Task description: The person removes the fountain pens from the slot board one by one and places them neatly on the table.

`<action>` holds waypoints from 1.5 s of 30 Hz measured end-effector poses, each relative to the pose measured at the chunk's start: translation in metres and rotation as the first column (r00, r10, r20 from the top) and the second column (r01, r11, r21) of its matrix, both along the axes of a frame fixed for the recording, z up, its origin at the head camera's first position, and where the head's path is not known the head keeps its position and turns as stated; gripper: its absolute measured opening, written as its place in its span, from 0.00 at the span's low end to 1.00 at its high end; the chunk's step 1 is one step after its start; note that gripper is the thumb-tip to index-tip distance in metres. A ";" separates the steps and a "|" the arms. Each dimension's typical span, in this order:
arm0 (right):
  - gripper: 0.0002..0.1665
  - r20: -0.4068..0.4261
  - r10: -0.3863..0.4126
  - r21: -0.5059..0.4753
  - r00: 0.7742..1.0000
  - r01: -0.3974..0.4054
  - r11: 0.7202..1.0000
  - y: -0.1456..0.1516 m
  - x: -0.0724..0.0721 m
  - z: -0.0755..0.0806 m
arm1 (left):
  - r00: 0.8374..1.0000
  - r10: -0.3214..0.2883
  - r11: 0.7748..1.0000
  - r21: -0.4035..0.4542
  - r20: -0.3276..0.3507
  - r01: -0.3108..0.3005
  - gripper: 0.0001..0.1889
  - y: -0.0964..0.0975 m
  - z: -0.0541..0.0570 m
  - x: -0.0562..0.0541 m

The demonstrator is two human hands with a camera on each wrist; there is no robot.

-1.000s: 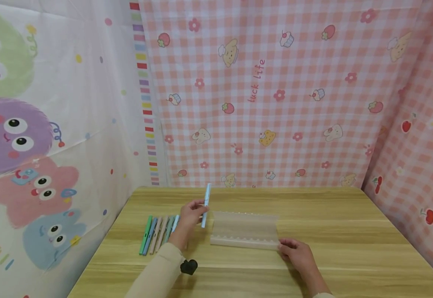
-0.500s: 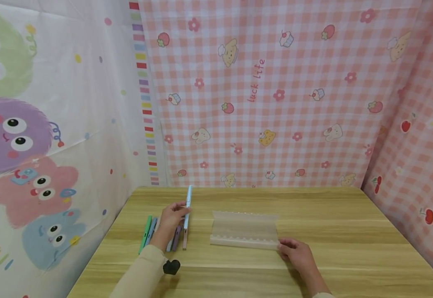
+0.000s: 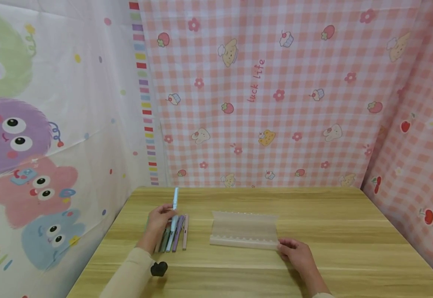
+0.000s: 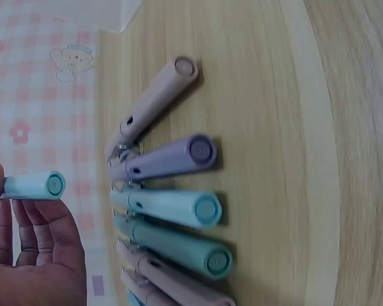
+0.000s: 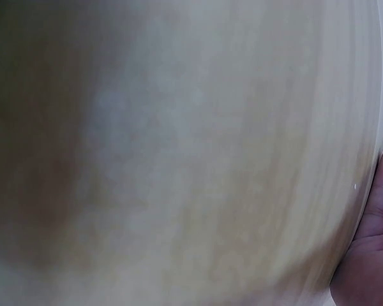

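Note:
My left hand (image 3: 157,221) pinches a light blue pen (image 3: 176,198) and holds it raised over a row of pens at the left of the table. In the left wrist view, the end of that held pen (image 4: 32,185) points away from the thumb. Below it lie a pale pink pen (image 4: 154,99), a purple pen (image 4: 169,158), another light blue pen (image 4: 169,205), a green pen (image 4: 175,245) and more, partly cut off. My right hand (image 3: 297,254) grips the right front corner of a clear plastic tray (image 3: 244,227) with a scalloped edge.
The wooden table (image 3: 332,219) carries the pens and the tray, with a gap between them. Behind it hangs a pink checked cloth (image 3: 276,124), and a printed white cloth (image 3: 90,103) hangs at the left. The right wrist view is mostly blurred.
My left hand has moved left with the light blue pen, from beside the tray to over the row of pens. The right hand and the tray have stayed in place.

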State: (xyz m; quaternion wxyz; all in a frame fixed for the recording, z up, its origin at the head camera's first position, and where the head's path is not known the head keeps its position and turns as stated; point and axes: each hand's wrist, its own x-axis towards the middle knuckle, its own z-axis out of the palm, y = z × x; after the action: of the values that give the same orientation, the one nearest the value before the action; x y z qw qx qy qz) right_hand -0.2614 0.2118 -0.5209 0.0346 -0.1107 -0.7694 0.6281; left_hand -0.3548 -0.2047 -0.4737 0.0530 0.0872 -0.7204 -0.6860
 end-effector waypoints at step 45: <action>0.15 -0.020 0.008 0.034 1.000 -0.007 0.999 -0.001 0.001 0.002 | 0.989 0.102 0.992 -0.086 0.110 -0.093 0.24 -0.108 -0.020 0.026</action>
State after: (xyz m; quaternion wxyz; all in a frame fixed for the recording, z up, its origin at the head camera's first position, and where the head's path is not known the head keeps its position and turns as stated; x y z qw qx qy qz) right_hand -0.2606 0.2107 -0.5190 0.0417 -0.1009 -0.7799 0.6163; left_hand -0.3293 -0.3130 -0.4939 0.0486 0.1594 -0.7441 -0.6470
